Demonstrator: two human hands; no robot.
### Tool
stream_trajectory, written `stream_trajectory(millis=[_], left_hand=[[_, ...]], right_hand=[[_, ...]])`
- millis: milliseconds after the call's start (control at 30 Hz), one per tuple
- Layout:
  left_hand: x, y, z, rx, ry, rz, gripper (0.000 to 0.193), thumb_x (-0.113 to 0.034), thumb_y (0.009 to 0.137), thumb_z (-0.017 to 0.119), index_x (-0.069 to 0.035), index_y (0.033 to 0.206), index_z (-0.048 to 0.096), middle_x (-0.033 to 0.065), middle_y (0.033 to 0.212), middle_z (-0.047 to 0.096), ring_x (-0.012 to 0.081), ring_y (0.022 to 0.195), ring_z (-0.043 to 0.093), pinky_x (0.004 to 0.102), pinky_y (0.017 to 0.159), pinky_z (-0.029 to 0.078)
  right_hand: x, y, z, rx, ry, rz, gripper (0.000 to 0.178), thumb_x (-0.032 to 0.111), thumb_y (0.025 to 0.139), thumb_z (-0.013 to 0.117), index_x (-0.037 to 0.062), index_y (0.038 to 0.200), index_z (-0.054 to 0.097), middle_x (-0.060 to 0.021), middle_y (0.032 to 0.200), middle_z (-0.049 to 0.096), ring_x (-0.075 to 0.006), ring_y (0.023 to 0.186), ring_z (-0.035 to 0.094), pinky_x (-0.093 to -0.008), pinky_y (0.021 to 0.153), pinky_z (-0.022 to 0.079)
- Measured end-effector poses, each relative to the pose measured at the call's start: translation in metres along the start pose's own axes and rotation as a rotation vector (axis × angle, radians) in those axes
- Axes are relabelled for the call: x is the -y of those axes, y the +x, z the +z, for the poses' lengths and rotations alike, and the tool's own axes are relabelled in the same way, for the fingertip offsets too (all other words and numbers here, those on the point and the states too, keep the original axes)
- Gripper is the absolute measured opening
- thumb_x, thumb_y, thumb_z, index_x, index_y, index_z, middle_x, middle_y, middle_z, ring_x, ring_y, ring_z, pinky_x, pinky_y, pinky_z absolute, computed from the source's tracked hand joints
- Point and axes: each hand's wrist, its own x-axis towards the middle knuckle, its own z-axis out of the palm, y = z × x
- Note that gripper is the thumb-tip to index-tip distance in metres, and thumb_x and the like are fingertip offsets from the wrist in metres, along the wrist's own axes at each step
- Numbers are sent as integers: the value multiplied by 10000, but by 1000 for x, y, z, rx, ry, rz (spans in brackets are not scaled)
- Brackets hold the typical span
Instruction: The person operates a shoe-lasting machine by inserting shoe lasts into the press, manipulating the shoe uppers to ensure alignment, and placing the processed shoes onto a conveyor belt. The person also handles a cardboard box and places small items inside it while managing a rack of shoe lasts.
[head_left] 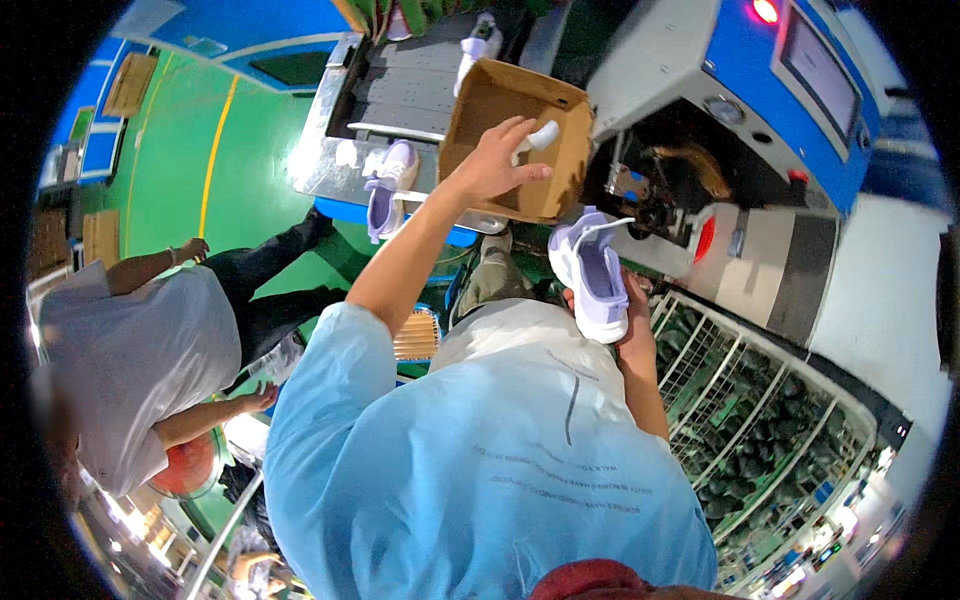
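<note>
My right hand [638,335] is clamped on the lavender-and-white sneaker [591,275], which I hold up just off the near right corner of an open brown cardboard box [462,130]. My left hand [497,165] reaches over that box, fingers and thumb apart around a small, rounded white piece [540,137]; I can't tell whether I'm touching it. Another lavender-and-white shoe [391,190] sits at the near edge of the grey metal conveyor bench [400,95], left of the box. To my right stand a blue-and-white machine [740,90] and a white wire basket [745,345] of dark pieces.
</note>
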Motion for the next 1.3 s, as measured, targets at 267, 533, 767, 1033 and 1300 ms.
stream_trajectory(millis=[267,533,767,1033,1300], left_hand=[[7,-31,-72,-103,397,-590,211,-235,919,666,-46,1000,710,169,1127,693,343,1079,660,419,967,519],[128,-211,-100,44,951,-274,242,-84,931,518,-74,1169,563,226,1224,640,393,1303,510,570,1149,320],[3,-193,-118,-180,335,-628,454,70,870,625,-13,1306,526,208,1122,654,389,1109,639,445,931,521],[-157,-224,-87,20,-104,-685,631,-268,888,775,-71,1426,512,158,1162,694,260,1020,682,378,881,534],[-178,-340,-62,-332,26,-1085,636,-554,865,738,-21,1213,711,197,1063,737,287,973,706,369,857,535]], right_hand=[[18,36,37,61,-56,93,563,425,1047,479,-9,1401,531,-285,1217,671,-437,994,715,-521,853,620],[7,100,94,-24,-373,168,507,353,1049,455,19,1427,503,-252,1252,663,-401,1026,715,-479,879,610],[-17,131,130,94,-384,160,377,151,997,627,25,1347,569,-83,1207,689,-190,1032,690,-365,919,571],[-80,109,141,127,-734,215,517,189,939,737,14,1368,508,-128,1216,643,-231,1077,665,-409,895,578],[-82,61,118,158,-807,827,525,351,1061,524,-46,1400,472,-203,1263,625,-362,1153,630,-550,932,525]])
